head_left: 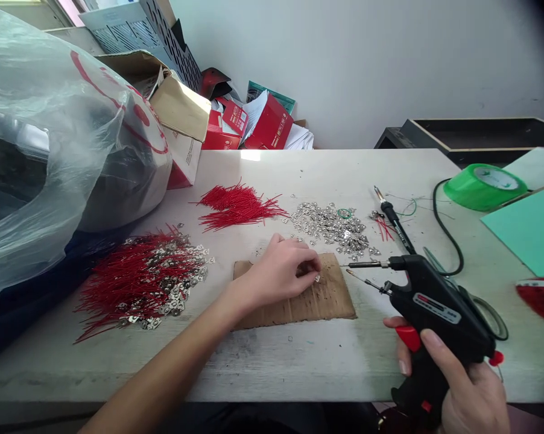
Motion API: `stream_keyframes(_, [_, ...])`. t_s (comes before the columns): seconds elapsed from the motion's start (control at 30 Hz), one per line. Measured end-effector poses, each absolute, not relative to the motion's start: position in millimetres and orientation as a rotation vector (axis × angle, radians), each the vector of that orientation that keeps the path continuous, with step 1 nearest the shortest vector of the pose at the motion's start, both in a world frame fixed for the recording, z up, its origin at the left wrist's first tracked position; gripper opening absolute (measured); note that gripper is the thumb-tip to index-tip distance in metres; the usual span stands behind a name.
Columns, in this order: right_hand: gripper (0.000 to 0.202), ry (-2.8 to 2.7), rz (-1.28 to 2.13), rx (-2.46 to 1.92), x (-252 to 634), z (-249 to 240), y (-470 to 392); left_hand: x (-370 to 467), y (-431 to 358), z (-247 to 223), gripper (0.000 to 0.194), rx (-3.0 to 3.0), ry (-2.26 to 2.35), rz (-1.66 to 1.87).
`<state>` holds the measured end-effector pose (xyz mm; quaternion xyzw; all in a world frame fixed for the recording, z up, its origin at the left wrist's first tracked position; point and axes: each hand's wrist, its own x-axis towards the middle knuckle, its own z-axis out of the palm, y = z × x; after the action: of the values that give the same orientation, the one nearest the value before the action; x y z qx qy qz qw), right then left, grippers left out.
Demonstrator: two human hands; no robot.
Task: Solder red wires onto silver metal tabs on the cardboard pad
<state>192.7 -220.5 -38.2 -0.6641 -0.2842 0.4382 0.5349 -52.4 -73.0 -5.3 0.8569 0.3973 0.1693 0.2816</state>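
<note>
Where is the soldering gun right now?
In the head view, the black soldering gun is at the lower right, gripped in the right hand, its tip pointing left toward the cardboard piece beneath the left hand.

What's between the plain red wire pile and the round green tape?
In the head view: small silver metal pieces, thin wire scraps, a slim black soldering iron and a curved black cable.
</note>
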Motion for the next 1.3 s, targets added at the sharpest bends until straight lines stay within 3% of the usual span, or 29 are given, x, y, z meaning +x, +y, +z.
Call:
stream_keyframes(1.03, [0.041,-0.697,1.064,-1.539,190,-33,-220,-46,-72,-16,0.011,2.394,1.069,0.456])
stream_keyframes(1.3, [0.032,-0.843,0.993,-1.499,198,-39,-218,-83,-63,9,0.007,2.359,1.202,0.416])
